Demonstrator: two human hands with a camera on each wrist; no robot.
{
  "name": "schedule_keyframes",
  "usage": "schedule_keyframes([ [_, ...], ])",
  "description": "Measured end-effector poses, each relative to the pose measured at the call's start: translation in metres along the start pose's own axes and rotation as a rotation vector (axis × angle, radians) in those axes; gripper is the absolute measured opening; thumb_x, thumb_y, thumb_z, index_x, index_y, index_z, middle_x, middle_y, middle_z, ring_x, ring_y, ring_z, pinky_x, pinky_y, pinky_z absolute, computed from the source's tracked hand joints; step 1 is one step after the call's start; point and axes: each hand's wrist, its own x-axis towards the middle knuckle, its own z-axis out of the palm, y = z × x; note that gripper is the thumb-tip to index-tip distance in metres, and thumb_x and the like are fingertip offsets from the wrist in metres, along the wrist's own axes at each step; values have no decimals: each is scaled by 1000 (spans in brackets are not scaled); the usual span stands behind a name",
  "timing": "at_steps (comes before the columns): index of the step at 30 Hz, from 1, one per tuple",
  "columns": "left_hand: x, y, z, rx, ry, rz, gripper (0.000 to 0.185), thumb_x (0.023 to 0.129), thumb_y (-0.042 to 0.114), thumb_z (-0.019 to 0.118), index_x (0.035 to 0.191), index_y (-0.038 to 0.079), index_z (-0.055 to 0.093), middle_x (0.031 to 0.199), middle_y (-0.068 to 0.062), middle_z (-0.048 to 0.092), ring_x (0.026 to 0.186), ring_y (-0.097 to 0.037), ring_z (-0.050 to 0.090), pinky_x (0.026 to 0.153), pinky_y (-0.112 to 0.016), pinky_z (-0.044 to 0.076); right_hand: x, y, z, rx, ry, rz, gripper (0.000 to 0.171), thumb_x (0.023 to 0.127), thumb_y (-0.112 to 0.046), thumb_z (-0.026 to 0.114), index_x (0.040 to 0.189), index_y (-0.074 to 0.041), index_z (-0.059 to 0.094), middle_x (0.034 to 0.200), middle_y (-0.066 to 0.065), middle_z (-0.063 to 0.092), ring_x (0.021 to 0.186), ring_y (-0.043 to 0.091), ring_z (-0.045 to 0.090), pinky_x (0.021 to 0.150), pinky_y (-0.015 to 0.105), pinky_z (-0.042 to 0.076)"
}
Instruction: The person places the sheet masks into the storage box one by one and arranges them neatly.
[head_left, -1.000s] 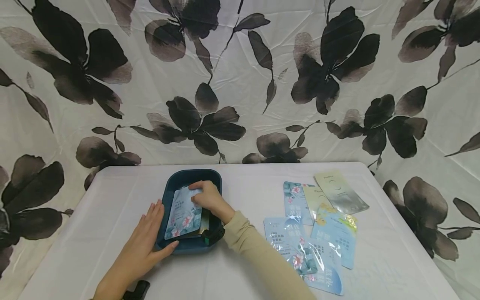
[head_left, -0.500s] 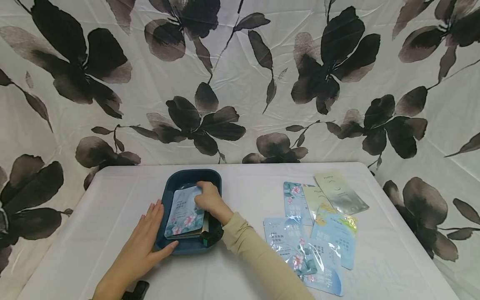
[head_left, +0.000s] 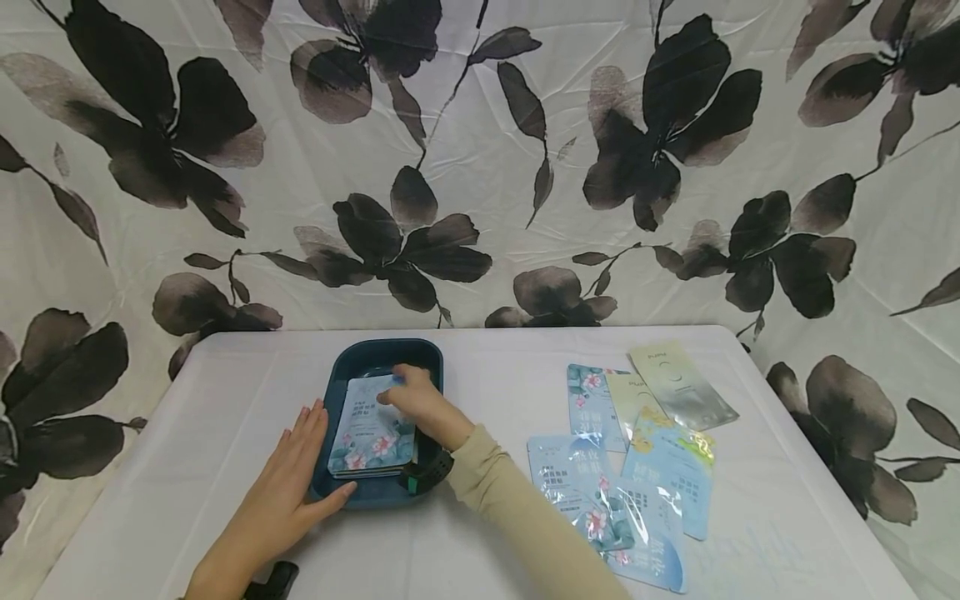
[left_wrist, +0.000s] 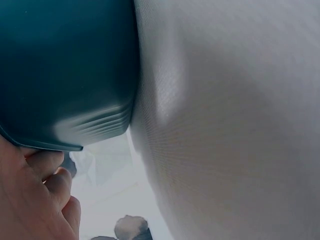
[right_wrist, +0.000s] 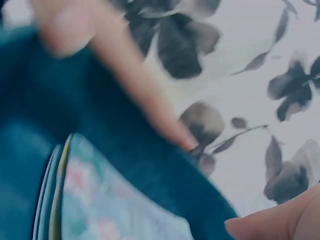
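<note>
Several sachets (head_left: 372,433) lay stacked in the teal tub (head_left: 352,496) at the bench's (head_left: 225,533) 9 o'clock. Your right hand (head_left: 420,402) pressed the top one with relaxed fingers; your left hand (head_left: 288,483), flat, steadied the wall. Uneven pressing could have skewed the stack.

The right hand (head_left: 420,402) hides part of the top packet (head_left: 371,427) in the tub (head_left: 352,358), packets beneath show only edges, and their print is too small to read.
</note>
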Motion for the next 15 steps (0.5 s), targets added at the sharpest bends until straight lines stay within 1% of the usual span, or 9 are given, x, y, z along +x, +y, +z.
schedule_keyframes([
  [3,0,0,0,-6,-5,1,104,86,45,74,158,2,12,166,-11,6,152,-32,2,118,-61,7,-7,-8,-5,127,-41,54,67,88,-11,70,149,-3,41,159,18,22,140,36,32,111,55,34],
  [5,0,0,0,-4,-6,-1,105,86,45,74,158,2,12,166,-11,6,152,-31,1,118,-60,7,-10,-12,-9,181,-69,60,71,88,-13,71,150,-5,40,159,17,22,141,36,30,112,58,30],
  [7,1,-1,0,0,-8,-3,105,86,46,73,158,2,11,166,-10,5,152,-31,1,118,-60,7,-11,-14,-12,224,-99,53,74,87,-13,73,151,-7,38,159,16,23,140,34,31,113,58,28],
  [11,1,-1,0,7,-13,-14,105,86,48,72,159,3,10,166,-11,6,152,-32,2,118,-61,7,-15,-18,-19,291,-159,17,78,86,-8,72,153,-5,34,156,17,29,137,32,35,115,54,26],
  [13,1,-1,1,7,-16,-17,105,87,49,72,159,4,10,166,-13,6,152,-33,3,118,-60,7,-18,-20,-24,297,-174,10,77,86,-8,72,153,-4,34,156,18,30,137,31,35,116,53,25],
  [15,2,-1,0,4,-21,-21,106,87,49,71,159,4,9,166,-14,7,152,-33,2,118,-59,6,-21,-22,-30,290,-195,1,75,87,-8,71,152,-3,34,156,18,29,140,32,32,117,53,22],
])
